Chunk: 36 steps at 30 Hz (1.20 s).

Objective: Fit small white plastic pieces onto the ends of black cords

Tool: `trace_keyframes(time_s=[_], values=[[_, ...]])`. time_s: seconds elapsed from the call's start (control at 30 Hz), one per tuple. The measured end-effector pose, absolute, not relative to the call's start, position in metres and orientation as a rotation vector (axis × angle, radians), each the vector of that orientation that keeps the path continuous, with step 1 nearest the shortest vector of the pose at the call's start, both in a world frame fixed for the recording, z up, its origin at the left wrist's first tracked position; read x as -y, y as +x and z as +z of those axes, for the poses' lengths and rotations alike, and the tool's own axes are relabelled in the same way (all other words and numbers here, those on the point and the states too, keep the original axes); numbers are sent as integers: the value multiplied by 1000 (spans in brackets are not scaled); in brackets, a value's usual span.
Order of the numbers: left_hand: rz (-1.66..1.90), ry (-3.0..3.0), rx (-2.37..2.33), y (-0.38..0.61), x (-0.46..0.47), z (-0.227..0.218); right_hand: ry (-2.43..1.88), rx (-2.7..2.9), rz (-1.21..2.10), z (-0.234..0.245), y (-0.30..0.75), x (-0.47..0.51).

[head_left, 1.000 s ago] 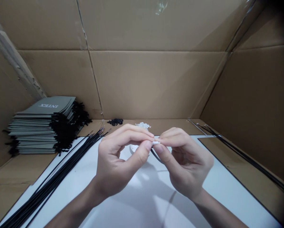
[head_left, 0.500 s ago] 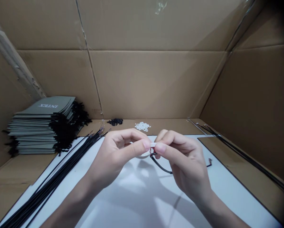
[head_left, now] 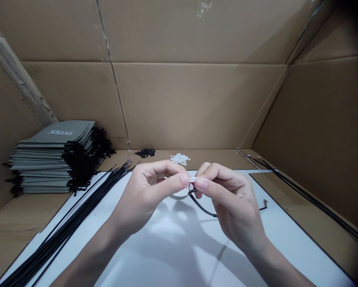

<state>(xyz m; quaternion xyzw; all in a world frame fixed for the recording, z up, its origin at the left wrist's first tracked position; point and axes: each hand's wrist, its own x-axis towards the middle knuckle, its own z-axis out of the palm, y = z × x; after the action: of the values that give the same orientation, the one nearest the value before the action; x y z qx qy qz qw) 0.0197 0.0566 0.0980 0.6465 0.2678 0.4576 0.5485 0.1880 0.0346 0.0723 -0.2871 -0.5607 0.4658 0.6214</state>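
Thumb and forefinger of my left hand [head_left: 159, 189] pinch one end of a small white piece [head_left: 192, 179]. My right hand [head_left: 228, 191] pinches its other end, so the piece spans the short gap between the thumbs. Thin reddish wires show just under it, at the end of a black cable [head_left: 203, 208] that curves down behind my right hand. The cable's other stripped end [head_left: 265, 204] sticks out to the right of that hand. A round white dish-like thing [head_left: 180, 194] lies behind my left fingers, mostly hidden by them.
Black cables [head_left: 86, 211] lie in a bundle on the white board [head_left: 155, 255] at left. Beyond them stands a stack of grey INTEX sleeves [head_left: 53, 155] with black cords. Small black bits [head_left: 145, 153] and white bits [head_left: 180, 159] sit along the back. More cables [head_left: 310, 201] run along the right cardboard wall.
Both hands keep their pinch on the white piece and have risen very slightly in view. A little more of the round white thing shows under the left fingers.
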Motion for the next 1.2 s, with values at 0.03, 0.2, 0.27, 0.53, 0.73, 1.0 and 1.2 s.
trace_keyframes(time_s=[0.03,0.2,0.27,0.53,0.73,1.0,1.2], values=[[1083,1531,-632,20,-57,98,-660,1290,1071,72,188,-35],[1079,1527,-618,19,-57,97,-665,1289,1063,72,187,-34],[1078,1532,-613,20,-57,97,-666,1285,1062,72,187,-34],[1085,1546,-657,20,-57,98,-672,1274,1074,72,187,-36],[1069,1618,-687,19,-57,99,-697,1242,1013,69,186,-38],[1040,1754,-756,23,-59,98,-702,1220,936,65,183,-46],[1122,1688,-720,27,-59,92,-698,1218,928,65,182,-45]])
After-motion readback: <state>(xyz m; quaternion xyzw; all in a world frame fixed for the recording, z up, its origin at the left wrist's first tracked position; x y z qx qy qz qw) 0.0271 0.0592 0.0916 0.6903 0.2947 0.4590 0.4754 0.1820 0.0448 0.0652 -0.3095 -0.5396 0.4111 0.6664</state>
